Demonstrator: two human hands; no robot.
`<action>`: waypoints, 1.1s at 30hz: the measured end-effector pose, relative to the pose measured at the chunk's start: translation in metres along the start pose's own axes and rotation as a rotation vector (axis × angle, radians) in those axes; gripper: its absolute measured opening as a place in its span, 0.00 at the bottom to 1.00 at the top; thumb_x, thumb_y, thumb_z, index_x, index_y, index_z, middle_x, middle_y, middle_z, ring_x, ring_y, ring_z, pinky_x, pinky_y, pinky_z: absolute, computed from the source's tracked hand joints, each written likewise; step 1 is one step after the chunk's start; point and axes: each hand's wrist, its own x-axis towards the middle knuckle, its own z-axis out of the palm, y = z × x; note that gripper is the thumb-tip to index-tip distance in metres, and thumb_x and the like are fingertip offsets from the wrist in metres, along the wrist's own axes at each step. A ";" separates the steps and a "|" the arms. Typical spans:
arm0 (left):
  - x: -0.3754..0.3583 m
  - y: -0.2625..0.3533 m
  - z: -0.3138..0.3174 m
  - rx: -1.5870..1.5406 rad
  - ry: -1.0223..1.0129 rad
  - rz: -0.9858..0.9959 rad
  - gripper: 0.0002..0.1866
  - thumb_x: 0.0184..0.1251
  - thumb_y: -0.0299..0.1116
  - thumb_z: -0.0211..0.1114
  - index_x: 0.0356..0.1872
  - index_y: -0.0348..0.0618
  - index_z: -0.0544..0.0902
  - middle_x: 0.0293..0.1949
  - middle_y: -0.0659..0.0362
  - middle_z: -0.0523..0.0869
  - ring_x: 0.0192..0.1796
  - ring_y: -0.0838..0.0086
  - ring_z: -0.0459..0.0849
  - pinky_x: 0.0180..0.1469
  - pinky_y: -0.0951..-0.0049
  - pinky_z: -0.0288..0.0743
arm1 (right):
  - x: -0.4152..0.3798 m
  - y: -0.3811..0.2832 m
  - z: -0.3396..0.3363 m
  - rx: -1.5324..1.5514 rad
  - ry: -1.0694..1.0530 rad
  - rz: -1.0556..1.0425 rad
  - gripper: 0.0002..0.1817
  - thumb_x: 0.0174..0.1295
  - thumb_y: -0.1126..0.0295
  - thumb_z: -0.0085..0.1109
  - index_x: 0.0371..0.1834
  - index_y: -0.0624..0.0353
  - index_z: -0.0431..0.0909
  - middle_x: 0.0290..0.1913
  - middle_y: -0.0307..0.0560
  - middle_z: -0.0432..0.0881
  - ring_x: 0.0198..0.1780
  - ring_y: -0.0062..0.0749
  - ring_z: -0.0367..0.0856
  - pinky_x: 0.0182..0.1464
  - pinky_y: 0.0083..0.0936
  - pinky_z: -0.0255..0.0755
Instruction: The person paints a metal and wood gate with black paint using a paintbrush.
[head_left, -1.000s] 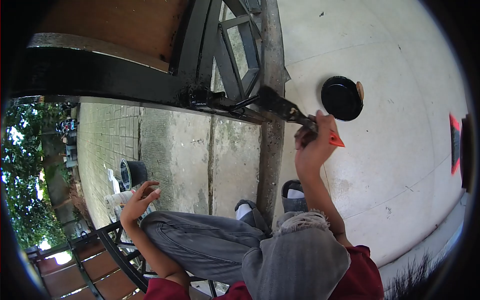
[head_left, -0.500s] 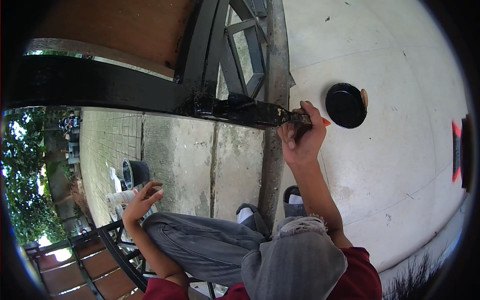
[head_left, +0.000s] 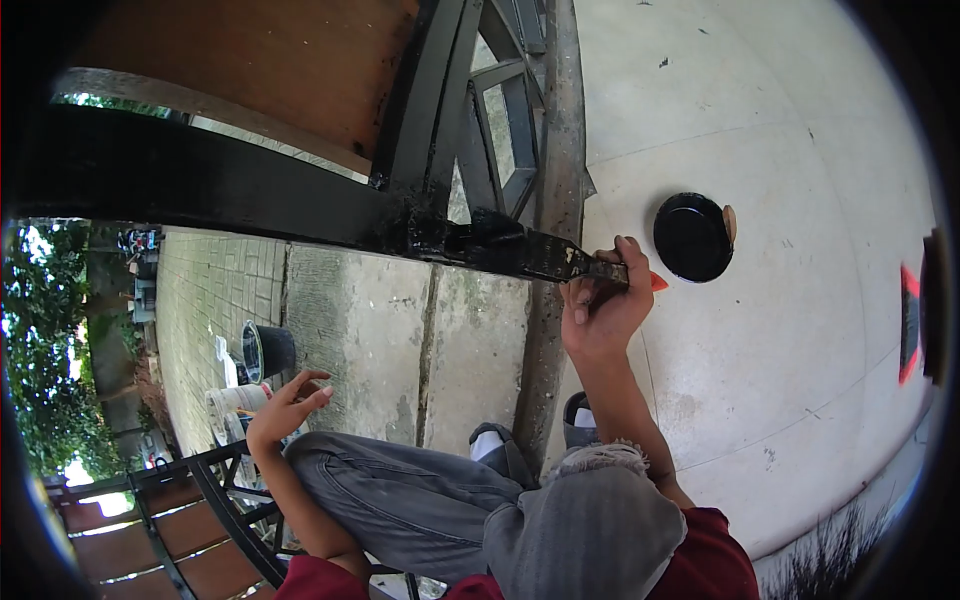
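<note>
Paintbrush (head_left: 552, 257): grasped by its handle in my right grip (head_left: 612, 308), fingers closed round it, orange end showing past the hand.
Bristles (head_left: 497, 238): laid along the black metal frame (head_left: 210, 190), near its joint; from this angle I cannot tell how firmly they press.
Stroke: I would draw with light, even pressure along the bar, turning the bristle edge into the corners so paint doesn't pool.
Black pan (head_left: 697, 277): on the pale floor (head_left: 790, 340) beyond the right grip, a wooden piece (head_left: 729, 226) at its rim; wiping the bristles there should limit drips.
Left grip (head_left: 287, 410): loosely curled, holding nothing, near the knee (head_left: 325, 455); best held clear of the glossy bar.
Paving (head_left: 200, 300): farther out, it carries a dark bucket (head_left: 277, 352).
</note>
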 end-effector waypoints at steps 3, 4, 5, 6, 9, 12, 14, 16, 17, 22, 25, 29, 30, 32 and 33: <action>0.000 0.000 0.001 -0.022 0.008 0.033 0.23 0.74 0.44 0.65 0.62 0.41 0.76 0.39 0.59 0.85 0.45 0.76 0.84 0.51 0.75 0.75 | 0.008 0.005 -0.023 0.019 -0.118 0.274 0.14 0.69 0.61 0.54 0.27 0.53 0.80 0.13 0.41 0.73 0.07 0.28 0.62 0.11 0.23 0.53; 0.003 0.001 0.000 -0.025 0.012 0.041 0.23 0.74 0.44 0.65 0.62 0.41 0.76 0.39 0.59 0.85 0.45 0.76 0.84 0.51 0.75 0.75 | 0.011 0.007 -0.024 0.017 -0.126 0.270 0.14 0.69 0.61 0.54 0.27 0.53 0.80 0.13 0.41 0.73 0.07 0.28 0.62 0.11 0.23 0.53; 0.002 0.000 0.001 -0.007 0.009 0.040 0.22 0.75 0.43 0.63 0.62 0.40 0.76 0.38 0.59 0.85 0.44 0.77 0.83 0.50 0.74 0.75 | 0.012 0.011 -0.026 0.070 -0.075 0.362 0.15 0.69 0.60 0.54 0.26 0.53 0.82 0.11 0.41 0.72 0.06 0.28 0.61 0.12 0.23 0.52; 0.002 0.000 0.002 0.012 0.006 0.039 0.21 0.77 0.41 0.62 0.62 0.39 0.76 0.37 0.60 0.84 0.42 0.78 0.82 0.50 0.74 0.75 | 0.012 0.014 -0.027 0.124 -0.023 0.453 0.16 0.68 0.59 0.54 0.26 0.53 0.85 0.09 0.42 0.71 0.06 0.28 0.59 0.12 0.23 0.51; 0.005 -0.009 0.000 -0.004 0.002 0.023 0.24 0.74 0.45 0.65 0.62 0.40 0.76 0.38 0.59 0.85 0.43 0.77 0.83 0.49 0.75 0.75 | -0.004 0.028 -0.021 0.219 0.032 0.505 0.17 0.73 0.62 0.47 0.28 0.54 0.82 0.10 0.36 0.69 0.06 0.23 0.59 0.11 0.20 0.50; 0.006 -0.006 -0.001 0.014 -0.003 0.010 0.24 0.74 0.45 0.65 0.62 0.40 0.77 0.38 0.59 0.85 0.42 0.77 0.82 0.48 0.75 0.75 | -0.010 0.037 -0.023 0.283 0.150 0.557 0.18 0.73 0.61 0.49 0.25 0.54 0.79 0.10 0.34 0.67 0.07 0.22 0.58 0.13 0.19 0.51; 0.005 -0.002 0.000 0.015 0.009 0.021 0.24 0.74 0.45 0.65 0.62 0.40 0.77 0.37 0.59 0.85 0.41 0.77 0.82 0.48 0.75 0.74 | -0.008 0.041 -0.033 0.364 -0.043 0.603 0.19 0.72 0.59 0.50 0.22 0.54 0.78 0.11 0.34 0.68 0.07 0.22 0.58 0.13 0.19 0.51; 0.004 0.002 0.000 0.015 0.021 0.029 0.24 0.74 0.45 0.65 0.62 0.40 0.77 0.37 0.59 0.84 0.41 0.77 0.81 0.48 0.75 0.74 | -0.008 0.039 -0.036 0.314 -0.085 0.611 0.20 0.71 0.58 0.51 0.21 0.53 0.77 0.11 0.34 0.68 0.07 0.22 0.58 0.13 0.19 0.50; 0.004 0.003 0.001 0.024 0.017 0.020 0.24 0.74 0.45 0.66 0.61 0.40 0.77 0.37 0.59 0.84 0.41 0.78 0.81 0.48 0.75 0.74 | -0.008 0.037 -0.034 0.265 -0.122 0.615 0.20 0.71 0.58 0.52 0.20 0.53 0.76 0.11 0.34 0.68 0.07 0.21 0.59 0.14 0.19 0.50; 0.005 -0.004 0.000 0.034 0.016 0.031 0.24 0.73 0.45 0.66 0.61 0.40 0.77 0.37 0.59 0.84 0.40 0.78 0.80 0.48 0.75 0.74 | -0.009 0.035 -0.022 0.243 -0.029 0.628 0.20 0.71 0.60 0.51 0.21 0.55 0.77 0.12 0.37 0.71 0.07 0.21 0.60 0.13 0.19 0.50; 0.005 -0.007 0.001 -0.002 0.004 0.045 0.24 0.73 0.45 0.67 0.61 0.41 0.77 0.37 0.60 0.84 0.40 0.78 0.80 0.47 0.75 0.74 | -0.005 0.043 -0.032 0.341 -0.088 0.650 0.20 0.71 0.62 0.52 0.21 0.58 0.79 0.14 0.41 0.76 0.06 0.23 0.62 0.11 0.19 0.49; -0.002 -0.009 0.001 0.007 0.017 0.018 0.23 0.72 0.45 0.67 0.60 0.41 0.77 0.37 0.60 0.84 0.40 0.78 0.80 0.47 0.75 0.74 | -0.003 0.047 -0.036 0.401 -0.148 0.659 0.20 0.71 0.63 0.51 0.22 0.60 0.80 0.16 0.44 0.79 0.06 0.23 0.64 0.10 0.18 0.50; -0.003 -0.010 0.000 0.010 0.029 0.014 0.23 0.72 0.44 0.67 0.60 0.41 0.77 0.37 0.60 0.84 0.40 0.79 0.80 0.46 0.75 0.74 | -0.004 0.046 -0.035 0.398 -0.146 0.657 0.20 0.71 0.63 0.51 0.22 0.60 0.80 0.16 0.44 0.79 0.06 0.23 0.64 0.10 0.18 0.50; -0.004 -0.013 0.000 0.002 0.030 0.021 0.23 0.72 0.44 0.67 0.60 0.41 0.77 0.37 0.60 0.84 0.40 0.78 0.80 0.46 0.75 0.74 | -0.007 0.041 -0.030 0.436 -0.153 0.609 0.19 0.74 0.64 0.45 0.28 0.66 0.76 0.15 0.41 0.73 0.05 0.19 0.62 0.09 0.15 0.53; -0.005 -0.014 0.000 -0.002 0.033 0.026 0.23 0.72 0.44 0.68 0.60 0.41 0.77 0.37 0.60 0.84 0.40 0.78 0.80 0.46 0.75 0.74 | -0.008 0.041 -0.030 0.433 -0.150 0.609 0.19 0.74 0.64 0.45 0.28 0.66 0.76 0.15 0.41 0.73 0.05 0.19 0.62 0.09 0.15 0.53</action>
